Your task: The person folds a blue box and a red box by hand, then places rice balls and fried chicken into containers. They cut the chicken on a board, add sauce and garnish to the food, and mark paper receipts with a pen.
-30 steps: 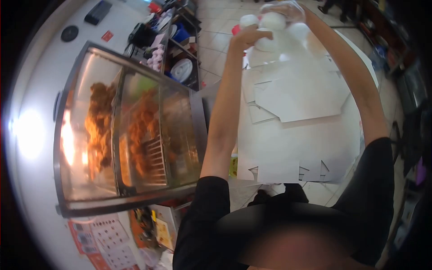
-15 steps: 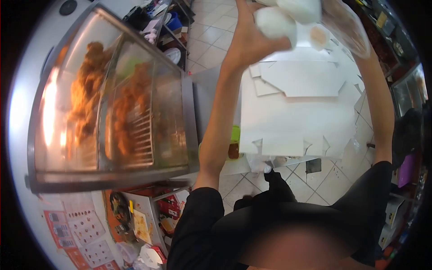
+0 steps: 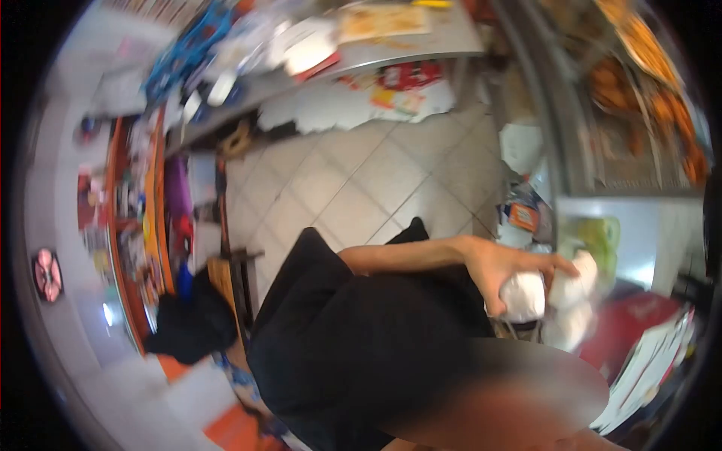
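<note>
Clutched a cluster of white tubs [image 3: 523,297] in the left hand [image 3: 502,264], spread wide over the nearest one, low at the hip beside the glass food cabinet [image 3: 624,98]. Could not find the right hand anywhere in view. Looked risky: gripped only one tub squarely, left the other two merely pressed against it, blurred mid-swing. Could easily have lost one onto the tiled floor [image 3: 361,188], or clipped the cabinet's corner.
</note>
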{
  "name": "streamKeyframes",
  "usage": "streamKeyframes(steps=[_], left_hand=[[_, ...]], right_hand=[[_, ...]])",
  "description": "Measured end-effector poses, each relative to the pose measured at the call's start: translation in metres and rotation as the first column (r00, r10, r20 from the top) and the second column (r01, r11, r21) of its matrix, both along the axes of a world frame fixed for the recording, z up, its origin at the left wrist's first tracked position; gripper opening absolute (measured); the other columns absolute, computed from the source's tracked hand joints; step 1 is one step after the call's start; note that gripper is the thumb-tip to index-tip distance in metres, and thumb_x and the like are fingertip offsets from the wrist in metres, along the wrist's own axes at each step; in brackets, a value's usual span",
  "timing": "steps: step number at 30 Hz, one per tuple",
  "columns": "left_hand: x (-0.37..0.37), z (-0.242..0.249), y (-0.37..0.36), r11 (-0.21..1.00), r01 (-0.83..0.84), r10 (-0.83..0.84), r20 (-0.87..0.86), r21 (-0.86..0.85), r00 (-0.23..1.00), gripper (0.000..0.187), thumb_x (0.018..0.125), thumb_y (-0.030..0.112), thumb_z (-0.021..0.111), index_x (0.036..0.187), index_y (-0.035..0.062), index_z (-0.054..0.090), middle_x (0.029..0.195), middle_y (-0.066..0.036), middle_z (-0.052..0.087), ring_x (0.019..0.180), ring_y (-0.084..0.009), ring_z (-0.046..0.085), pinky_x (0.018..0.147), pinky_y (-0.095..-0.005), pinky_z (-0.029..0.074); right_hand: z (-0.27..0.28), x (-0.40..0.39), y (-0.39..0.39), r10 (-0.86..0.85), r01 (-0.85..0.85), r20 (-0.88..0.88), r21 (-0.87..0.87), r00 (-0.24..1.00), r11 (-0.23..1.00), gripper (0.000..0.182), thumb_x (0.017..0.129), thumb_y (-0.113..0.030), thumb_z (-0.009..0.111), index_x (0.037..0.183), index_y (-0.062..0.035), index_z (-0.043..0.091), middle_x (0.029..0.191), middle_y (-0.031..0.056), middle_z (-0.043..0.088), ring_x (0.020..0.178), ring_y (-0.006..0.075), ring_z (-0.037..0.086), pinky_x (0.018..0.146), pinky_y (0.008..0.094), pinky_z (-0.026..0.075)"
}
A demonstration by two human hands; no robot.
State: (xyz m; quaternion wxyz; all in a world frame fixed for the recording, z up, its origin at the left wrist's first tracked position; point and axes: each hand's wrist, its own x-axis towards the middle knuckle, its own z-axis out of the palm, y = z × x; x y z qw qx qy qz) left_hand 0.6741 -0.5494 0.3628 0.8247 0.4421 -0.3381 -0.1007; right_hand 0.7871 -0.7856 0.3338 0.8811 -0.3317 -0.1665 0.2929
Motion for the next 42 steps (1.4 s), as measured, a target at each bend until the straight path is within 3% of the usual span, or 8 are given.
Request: streamKeyframes(steps=[7, 12, 15, 19, 27, 29, 31, 42], left_hand=[[-0.186, -0.018, 0.192, 0.683, -0.687, 0.730, -0.180, 0.249, 0.660, 0.108, 0.065, 0.018, 0.077, 0.149, 0.0111, 0.011, 0.115, -0.010, 0.053, 0.107, -0.0195, 0.053, 0.092, -0.0325, 0.043], [-0.283, -0.048, 0.288, 0.351, -0.876, 0.912, -0.334, 0.331, 0.240, 0.109, 0.062, 0.018, 0.079, 0.149, 0.0112, 0.013, 0.113, -0.010, 0.054, 0.104, -0.0200, 0.055, 0.089, -0.0322, 0.045], [-0.337, -0.071, 0.342, 0.186, -0.906, 0.927, -0.373, 0.381, 0.034, 0.109, 0.058, 0.012, 0.075, 0.148, 0.0110, 0.015, 0.112, -0.010, 0.054, 0.102, -0.0211, 0.057, 0.087, -0.0315, 0.047], [-0.408, -0.074, 0.427, 0.005, -0.844, 0.897, -0.376, 0.536, -0.233, 0.112, 0.059, 0.021, 0.083, 0.148, 0.0112, 0.017, 0.113, -0.011, 0.054, 0.102, -0.0213, 0.056, 0.087, -0.0327, 0.047], [-0.520, -0.057, 0.545, -0.158, -0.652, 0.655, -0.416, 0.741, -0.631, 0.084, 0.067, 0.002, 0.069, 0.141, 0.0109, 0.030, 0.117, -0.012, 0.053, 0.108, -0.0229, 0.054, 0.092, -0.0348, 0.048], [-0.561, -0.093, 0.569, -0.318, -0.731, 0.545, -0.515, 0.603, -0.662, 0.071, 0.071, -0.007, 0.062, 0.135, 0.0089, 0.037, 0.119, -0.012, 0.053, 0.111, -0.0237, 0.052, 0.098, -0.0354, 0.044], [-0.585, -0.092, 0.601, -0.363, -0.704, 0.461, -0.538, 0.611, -0.705, 0.067, 0.072, -0.008, 0.062, 0.133, 0.0076, 0.038, 0.119, -0.012, 0.053, 0.112, -0.0233, 0.051, 0.099, -0.0347, 0.043], [-0.776, -0.132, 0.974, -0.368, -0.219, 0.841, 0.224, 0.903, -0.492, 0.059, 0.064, -0.001, 0.077, 0.117, 0.0040, 0.053, 0.107, -0.009, 0.058, 0.098, -0.0171, 0.057, 0.086, -0.0302, 0.048]], right_hand=[[-0.095, -0.085, 0.272, 0.613, -0.562, -0.341, 0.246, 0.713, 0.790, 0.058, 0.089, -0.035, 0.055, 0.137, -0.0077, 0.039, 0.136, 0.0172, 0.045, 0.124, 0.0273, 0.046, 0.099, 0.0426, 0.045], [-0.072, -0.132, 0.489, 0.456, -0.544, 0.675, -0.096, 0.580, 0.834, 0.054, 0.090, -0.024, 0.062, 0.138, -0.0112, 0.040, 0.141, 0.0155, 0.042, 0.129, 0.0254, 0.042, 0.099, 0.0416, 0.045], [-0.100, -0.115, 0.627, 0.677, -0.625, 0.597, -0.344, 0.430, 0.701, 0.058, 0.085, -0.028, 0.068, 0.135, -0.0075, 0.045, 0.134, 0.0167, 0.050, 0.118, 0.0260, 0.053, 0.093, 0.0383, 0.049], [-0.156, -0.107, 0.819, 0.273, -0.375, 0.935, -0.343, -0.228, 0.861, 0.052, 0.092, -0.028, 0.055, 0.136, -0.0028, 0.044, 0.130, 0.0132, 0.055, 0.121, 0.0262, 0.052, 0.098, 0.0356, 0.045], [-0.232, -0.118, 0.933, 0.875, -0.300, 0.479, -0.827, 0.066, 0.475, 0.028, 0.089, -0.016, 0.053, 0.112, -0.0026, 0.062, 0.114, 0.0136, 0.063, 0.113, 0.0278, 0.055, 0.099, 0.0364, 0.041], [-0.124, -0.164, 0.879, 0.560, -0.074, 0.820, -0.556, 0.113, 0.828, 0.030, 0.087, -0.020, 0.056, 0.110, -0.0004, 0.061, 0.108, 0.0109, 0.060, 0.109, 0.0218, 0.055, 0.096, 0.0329, 0.044], [-0.097, -0.169, 0.887, 0.894, -0.559, -0.063, -0.799, 0.444, 0.221, 0.043, 0.086, -0.037, 0.064, 0.108, -0.0006, 0.061, 0.116, 0.0114, 0.059, 0.104, 0.0208, 0.056, 0.089, 0.0363, 0.048], [-0.138, -0.524, 1.082, 0.883, -0.217, 0.253, -0.908, 0.395, 0.357, 0.039, 0.075, -0.038, 0.072, 0.099, -0.0069, 0.069, 0.100, 0.0126, 0.066, 0.092, 0.0249, 0.063, 0.083, 0.0371, 0.049]])
